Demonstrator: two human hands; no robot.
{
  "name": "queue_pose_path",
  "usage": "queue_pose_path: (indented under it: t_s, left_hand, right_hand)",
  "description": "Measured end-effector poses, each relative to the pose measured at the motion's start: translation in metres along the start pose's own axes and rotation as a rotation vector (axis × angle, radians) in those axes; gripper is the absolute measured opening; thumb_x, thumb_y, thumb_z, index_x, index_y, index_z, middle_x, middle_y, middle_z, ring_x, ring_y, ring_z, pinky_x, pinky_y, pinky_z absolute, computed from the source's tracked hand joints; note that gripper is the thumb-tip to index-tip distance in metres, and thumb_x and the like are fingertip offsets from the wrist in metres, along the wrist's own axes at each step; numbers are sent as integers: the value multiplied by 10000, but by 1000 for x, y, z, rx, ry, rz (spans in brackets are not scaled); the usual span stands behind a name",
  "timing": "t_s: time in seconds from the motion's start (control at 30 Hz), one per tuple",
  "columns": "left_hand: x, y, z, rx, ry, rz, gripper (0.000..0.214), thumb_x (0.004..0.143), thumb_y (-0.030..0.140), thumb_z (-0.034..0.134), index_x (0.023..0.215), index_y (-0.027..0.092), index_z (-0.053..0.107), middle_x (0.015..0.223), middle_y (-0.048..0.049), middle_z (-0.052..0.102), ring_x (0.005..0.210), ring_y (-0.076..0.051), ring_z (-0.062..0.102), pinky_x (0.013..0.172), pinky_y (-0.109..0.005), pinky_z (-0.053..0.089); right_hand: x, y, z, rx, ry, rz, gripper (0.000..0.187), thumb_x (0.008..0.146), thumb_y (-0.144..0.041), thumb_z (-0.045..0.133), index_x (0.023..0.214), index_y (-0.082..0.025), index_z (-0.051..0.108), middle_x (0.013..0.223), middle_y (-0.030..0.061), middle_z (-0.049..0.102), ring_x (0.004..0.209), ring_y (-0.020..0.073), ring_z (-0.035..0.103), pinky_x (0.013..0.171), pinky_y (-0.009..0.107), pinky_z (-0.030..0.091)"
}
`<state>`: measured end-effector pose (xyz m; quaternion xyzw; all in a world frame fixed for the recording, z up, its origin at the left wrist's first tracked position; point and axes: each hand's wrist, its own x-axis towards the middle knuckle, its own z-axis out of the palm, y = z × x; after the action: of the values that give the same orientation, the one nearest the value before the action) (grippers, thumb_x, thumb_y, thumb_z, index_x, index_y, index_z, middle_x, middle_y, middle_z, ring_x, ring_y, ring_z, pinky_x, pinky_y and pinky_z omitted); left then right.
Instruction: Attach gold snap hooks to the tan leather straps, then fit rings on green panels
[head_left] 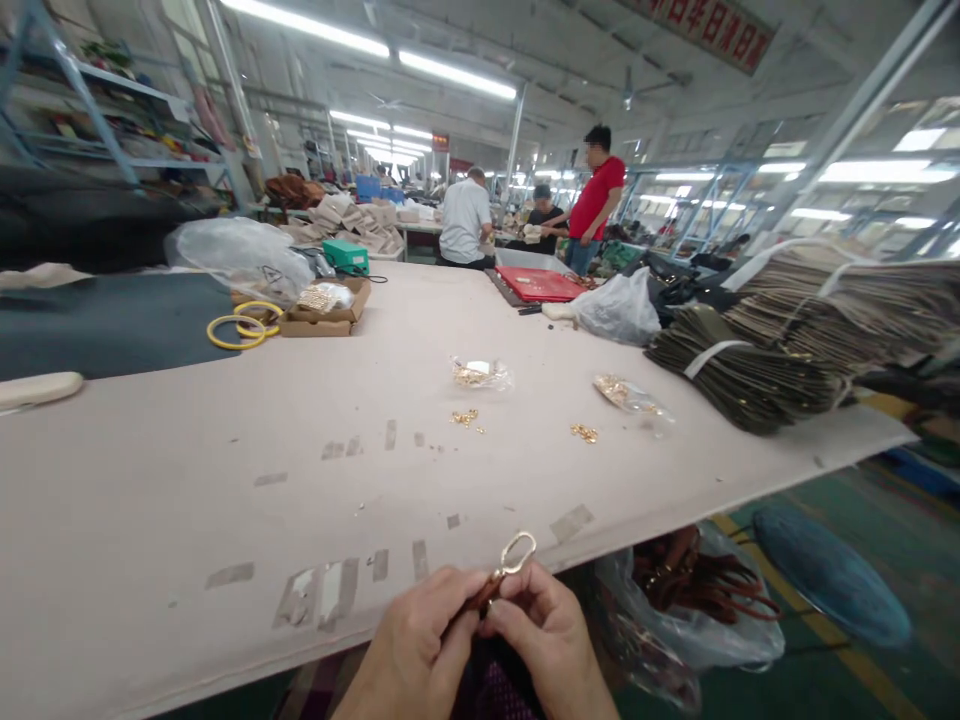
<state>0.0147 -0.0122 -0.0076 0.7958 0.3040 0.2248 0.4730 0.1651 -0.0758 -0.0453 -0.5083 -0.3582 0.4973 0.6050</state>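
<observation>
At the table's front edge, my left hand (424, 635) pinches a brown leather strap (487, 592). A gold-coloured metal clasp (519, 552) with an oval loop sticks up from the strap's end. My right hand (551, 630) is closed on the same strap just below the clasp, thumb and fingers pressed together. Parts of the strap are hidden behind the fingers. Farther up the table lie two small piles of gold metal pieces, a left pile (465, 418) and a right pile (583, 433). Behind them are clear bags of gold pieces, one bag (480, 374) left, another bag (626, 395) right.
Bundled dark straps (742, 370) are stacked at the right edge. A cardboard box (322, 318), yellow rings (238, 330) and a green box (346, 257) stand at the left back. Below the table, a plastic bag (697, 610) holds brown straps beside a blue stool (832, 575). People work farther back.
</observation>
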Motion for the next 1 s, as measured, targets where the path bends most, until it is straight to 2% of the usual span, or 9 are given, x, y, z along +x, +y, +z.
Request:
queue_pose_path:
  t_s: [0.17,0.3,0.37,0.47,0.6,0.67,0.77,0.87,1.0]
  left_hand:
    - [3,-9,5,11,2,90,267,898,236,443,990,251,693,822,-55,669,760,-186,630,705,-264,524]
    - [11,-10,8,-19,-6,122,277,883,221,436,998,252,686,835,-63,675,754,-182,631,700,-270,528]
    - [17,-8,8,-81,-20,41,245,870,226,449,992,248,661,778,-37,669,680,-158,618,640,-243,515]
    - [24,-7,6,-224,-47,-207,228,877,303,459,1029,239,617,703,10,641,501,-101,534,482,-191,437]
    - [33,-15,-1,-439,44,-416,472,864,448,480,1277,225,538,730,2,634,503,-107,540,461,-200,415]
    - [37,-21,-5,-474,79,-492,563,860,496,478,1350,219,491,611,27,576,483,-120,520,448,-204,394]
    - [41,-27,-12,-383,153,-483,540,845,525,501,1309,254,552,783,-9,634,520,-116,504,441,-207,388]
    - [42,-35,-18,-286,226,-409,477,868,523,465,1241,273,625,908,-24,646,620,-138,530,518,-228,447]
    - [44,-39,-24,-310,172,-369,413,889,444,459,1210,271,651,913,-26,670,773,-187,596,742,-307,505]
  right_hand:
    - [1,18,-3,88,19,-24,336,714,-433,749,727,-203,505,685,-9,597,632,134,549,622,257,448]
    - [3,12,-6,-5,41,-53,350,697,-430,746,724,-212,473,668,-26,566,611,130,528,598,252,439]
    - [10,-1,-14,-148,18,-55,297,711,-383,734,724,-204,498,667,-26,565,631,136,537,608,253,446]
    - [33,-29,-43,-476,48,-89,180,818,-354,637,790,-189,571,735,3,620,703,160,591,650,260,479]
    - [89,-57,-104,-1300,258,-382,204,930,-300,470,998,-178,619,899,63,683,791,177,640,742,287,507]
    - [117,-64,-130,-1517,262,-431,231,931,-235,442,1042,-170,633,972,96,688,871,202,641,804,322,495]
    - [148,-67,-149,-1659,232,-412,256,922,-185,432,1022,-156,666,969,127,687,909,232,630,815,343,471]
    - [163,-67,-151,-1788,222,-383,268,926,-174,427,910,-140,693,869,137,684,820,234,633,749,328,456]
    - [174,-69,-151,-1857,218,-368,255,906,-163,456,797,-138,685,803,136,677,776,231,632,709,314,433]
